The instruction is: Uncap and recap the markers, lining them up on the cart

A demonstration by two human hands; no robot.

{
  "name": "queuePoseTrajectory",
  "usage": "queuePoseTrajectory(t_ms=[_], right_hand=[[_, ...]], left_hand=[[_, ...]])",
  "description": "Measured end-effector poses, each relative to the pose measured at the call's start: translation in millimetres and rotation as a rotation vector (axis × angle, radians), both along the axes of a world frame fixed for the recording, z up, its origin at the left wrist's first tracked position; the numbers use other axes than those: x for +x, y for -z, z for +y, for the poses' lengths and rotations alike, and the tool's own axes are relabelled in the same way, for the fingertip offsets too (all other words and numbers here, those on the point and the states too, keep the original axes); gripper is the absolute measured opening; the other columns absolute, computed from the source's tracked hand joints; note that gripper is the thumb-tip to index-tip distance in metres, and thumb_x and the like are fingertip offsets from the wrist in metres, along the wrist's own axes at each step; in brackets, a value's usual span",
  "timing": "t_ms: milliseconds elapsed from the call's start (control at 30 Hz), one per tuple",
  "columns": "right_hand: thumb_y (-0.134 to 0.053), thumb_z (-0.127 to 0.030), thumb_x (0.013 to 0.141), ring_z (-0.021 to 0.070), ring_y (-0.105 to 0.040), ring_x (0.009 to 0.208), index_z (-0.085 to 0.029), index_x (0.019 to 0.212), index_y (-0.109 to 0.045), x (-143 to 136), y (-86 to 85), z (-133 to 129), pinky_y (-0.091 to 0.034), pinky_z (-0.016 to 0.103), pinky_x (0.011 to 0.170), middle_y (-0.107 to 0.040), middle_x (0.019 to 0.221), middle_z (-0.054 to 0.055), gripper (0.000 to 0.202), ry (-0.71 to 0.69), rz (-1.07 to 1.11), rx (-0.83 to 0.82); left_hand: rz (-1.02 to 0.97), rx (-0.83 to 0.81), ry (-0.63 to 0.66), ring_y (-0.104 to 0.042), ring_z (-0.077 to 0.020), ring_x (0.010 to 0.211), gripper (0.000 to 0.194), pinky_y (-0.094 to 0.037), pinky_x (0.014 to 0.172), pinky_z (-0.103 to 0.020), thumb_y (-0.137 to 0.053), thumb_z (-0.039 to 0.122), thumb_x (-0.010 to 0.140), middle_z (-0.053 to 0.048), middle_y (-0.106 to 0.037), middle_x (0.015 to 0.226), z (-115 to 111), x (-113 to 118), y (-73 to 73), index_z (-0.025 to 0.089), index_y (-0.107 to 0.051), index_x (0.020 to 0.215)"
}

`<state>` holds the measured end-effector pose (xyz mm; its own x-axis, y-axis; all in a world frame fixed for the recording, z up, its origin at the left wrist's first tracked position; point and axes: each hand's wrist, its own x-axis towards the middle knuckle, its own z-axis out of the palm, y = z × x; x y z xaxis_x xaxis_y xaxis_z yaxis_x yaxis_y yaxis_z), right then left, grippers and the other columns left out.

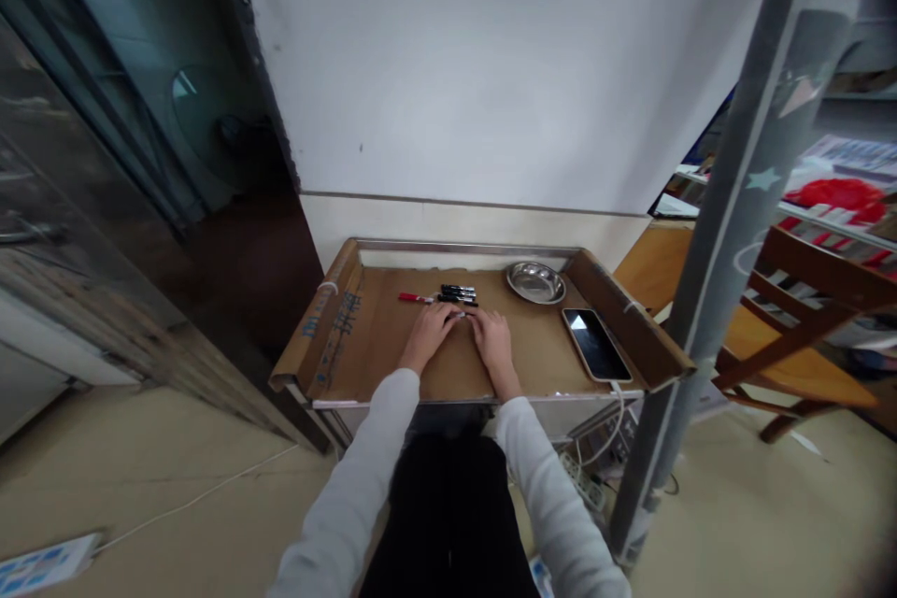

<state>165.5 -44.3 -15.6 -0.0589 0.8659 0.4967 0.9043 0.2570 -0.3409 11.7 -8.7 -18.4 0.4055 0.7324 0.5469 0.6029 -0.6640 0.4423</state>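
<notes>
My left hand and my right hand rest on the cardboard-covered table, fingertips close together. Both are closed around something small and thin between them, too small to make out. Just beyond the fingertips lie several black pens, side by side. A thin tool or pen with a red end lies to the left of them, close to my left hand. To the right at the back sits a round shiny metal dish.
A phone with a white cable lies at the table's right. Cardboard lines the tabletop and its raised sides. A grey post stands right of the table, a wooden chair behind it. A white panel rises behind.
</notes>
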Motion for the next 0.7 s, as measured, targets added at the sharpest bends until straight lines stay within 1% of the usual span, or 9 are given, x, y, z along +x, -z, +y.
queuePoseTrajectory(t_ms=[100, 167, 233, 300, 333, 400, 500, 600, 700], right_hand=[[-0.033, -0.022, 0.090, 0.0187, -0.053, 0.093, -0.019, 0.121, -0.051, -1.8, 0.6, 0.2, -0.037, 0.030, 0.082, -0.063, 0.106, 0.008, 0.036, -0.102, -0.003, -0.030], [-0.038, -0.019, 0.085, 0.0198, -0.053, 0.097, -0.016, 0.134, -0.036, -3.6, 1.5, 1.0, -0.038, 0.031, 0.084, -0.060, 0.114, 0.010, 0.049, -0.177, -0.015, -0.070], [-0.041, -0.018, 0.081, 0.0213, -0.052, 0.102, -0.015, 0.140, -0.023, -4.8, 2.3, 2.2, -0.040, 0.033, 0.085, -0.055, 0.123, 0.011, 0.063, -0.200, -0.006, -0.078], [-0.041, -0.017, 0.080, 0.0218, -0.050, 0.105, -0.015, 0.142, -0.017, -5.0, 2.4, 3.2, -0.040, 0.034, 0.087, -0.051, 0.128, 0.011, 0.066, -0.176, 0.025, -0.049], [-0.039, -0.016, 0.080, 0.0216, -0.050, 0.105, -0.015, 0.141, -0.018, -4.8, 2.4, 3.6, -0.040, 0.034, 0.087, -0.051, 0.128, 0.010, 0.065, -0.154, 0.040, -0.032], [-0.037, -0.016, 0.082, 0.0216, -0.050, 0.102, -0.013, 0.138, -0.027, -4.1, 2.2, 4.2, -0.039, 0.034, 0.087, -0.054, 0.123, 0.011, 0.057, -0.094, 0.051, -0.010], [-0.034, -0.014, 0.083, 0.0223, -0.048, 0.101, -0.012, 0.128, -0.043, -3.2, 3.4, 5.3, -0.037, 0.035, 0.088, -0.057, 0.115, 0.013, 0.046, 0.023, 0.034, 0.010], [-0.036, -0.012, 0.081, 0.0227, -0.045, 0.103, -0.012, 0.122, -0.049, -2.8, 6.9, 6.5, -0.035, 0.036, 0.089, -0.055, 0.115, 0.014, 0.042, 0.135, 0.017, 0.024], [-0.038, -0.013, 0.081, 0.0224, -0.044, 0.103, -0.014, 0.123, -0.048, -2.9, 10.8, 7.0, -0.034, 0.036, 0.089, -0.052, 0.118, 0.014, 0.043, 0.195, -0.005, 0.019]], left_hand=[[0.008, 0.016, 0.010, -0.055, -0.0185, 0.096, 0.014, -0.039, 0.088, -0.034, -0.048, 0.024, 0.087, -0.004, -0.063, 0.097, -1.7, -0.7, -2.4, 0.020, -0.057, 0.098], [0.026, 0.034, -0.035, -0.053, -0.0191, 0.096, 0.014, -0.037, 0.088, -0.035, -0.047, 0.025, 0.088, -0.004, -0.063, 0.098, -2.2, -0.9, -3.3, 0.021, -0.057, 0.098], [0.034, 0.048, -0.154, -0.052, -0.0205, 0.095, 0.015, -0.036, 0.088, -0.036, -0.047, 0.026, 0.088, -0.004, -0.063, 0.098, -1.7, -1.1, -2.8, 0.022, -0.057, 0.097], [0.012, 0.044, -0.321, -0.050, -0.0226, 0.094, 0.015, -0.035, 0.086, -0.038, -0.046, 0.027, 0.088, -0.006, -0.064, 0.097, -0.4, -1.5, -0.7, 0.023, -0.057, 0.097], [-0.007, 0.033, -0.407, -0.049, -0.0237, 0.093, 0.015, -0.035, 0.085, -0.039, -0.046, 0.027, 0.088, -0.007, -0.063, 0.095, 0.4, -1.8, 0.8, 0.022, -0.058, 0.096], [-0.038, 0.002, -0.543, -0.048, -0.0259, 0.093, 0.016, -0.036, 0.083, -0.041, -0.044, 0.025, 0.088, -0.010, -0.062, 0.092, 1.8, -2.7, 4.2, 0.021, -0.058, 0.093], [-0.053, -0.027, -0.648, -0.048, -0.0277, 0.095, 0.019, -0.037, 0.082, -0.042, -0.040, 0.022, 0.088, -0.013, -0.058, 0.093, 2.9, -3.7, 7.8, 0.018, -0.058, 0.092], [-0.028, -0.043, -0.652, -0.049, -0.0271, 0.093, 0.019, -0.039, 0.081, -0.041, -0.040, 0.019, 0.087, -0.014, -0.054, 0.098, 4.1, -3.2, 8.1, 0.016, -0.058, 0.094], [0.019, -0.025, -0.568, -0.050, -0.0251, 0.094, 0.023, -0.041, 0.082, -0.038, -0.039, 0.012, 0.086, -0.015, -0.051, 0.107, 6.6, -1.5, 7.4, 0.014, -0.056, 0.101]])
